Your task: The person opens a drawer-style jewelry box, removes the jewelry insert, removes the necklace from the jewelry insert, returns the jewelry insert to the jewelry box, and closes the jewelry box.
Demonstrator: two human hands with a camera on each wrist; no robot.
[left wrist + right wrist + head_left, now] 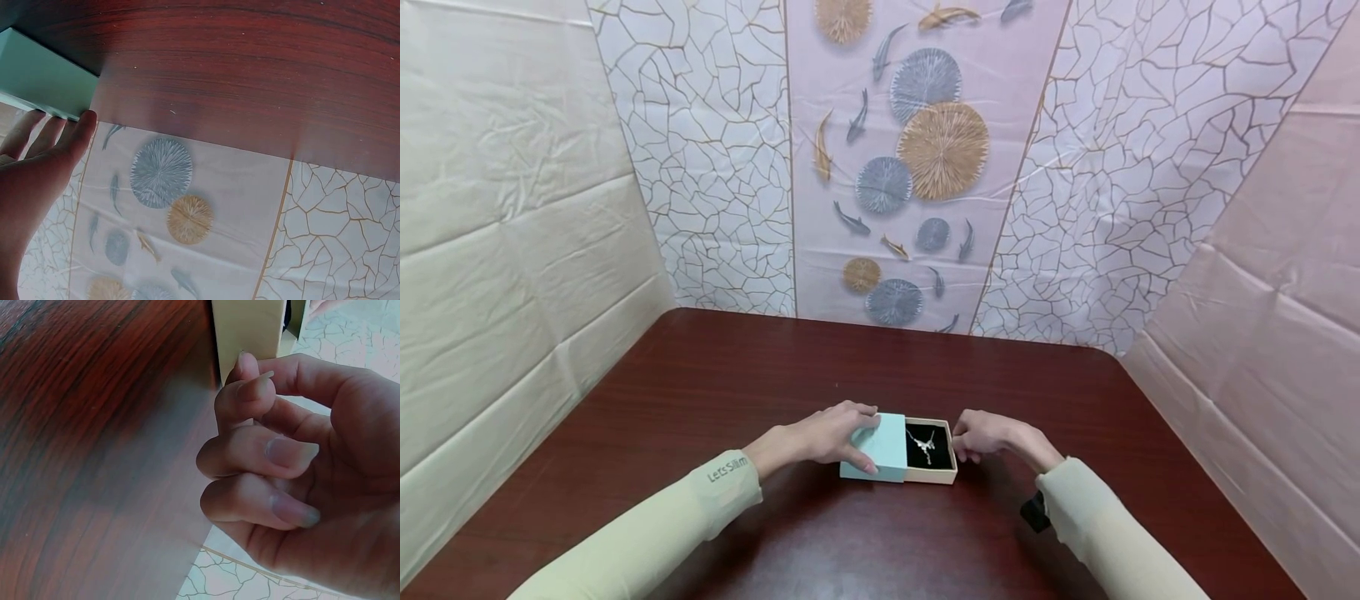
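Observation:
A jewelry box lies on the table with its pale teal sleeve (889, 446) at the left and its cream drawer (931, 476) slid partly out to the right. On the drawer's black lining rests a silver necklace (925, 445) with a pendant. My left hand (835, 435) grips the sleeve from the left, thumb toward the near side and fingers over the far side. In the left wrist view, fingertips touch the sleeve's (47, 75) edge. My right hand (988, 435), fingers curled, pinches at the drawer's right end; the exact contact is partly hidden in the right wrist view.
The dark red-brown table (760, 358) has a glossy surface. A patterned backdrop (730, 167) with fish and round motifs stands behind it, and pale cloth panels (497, 208) rise at both sides. A black item (1036, 512) sits at the right wrist.

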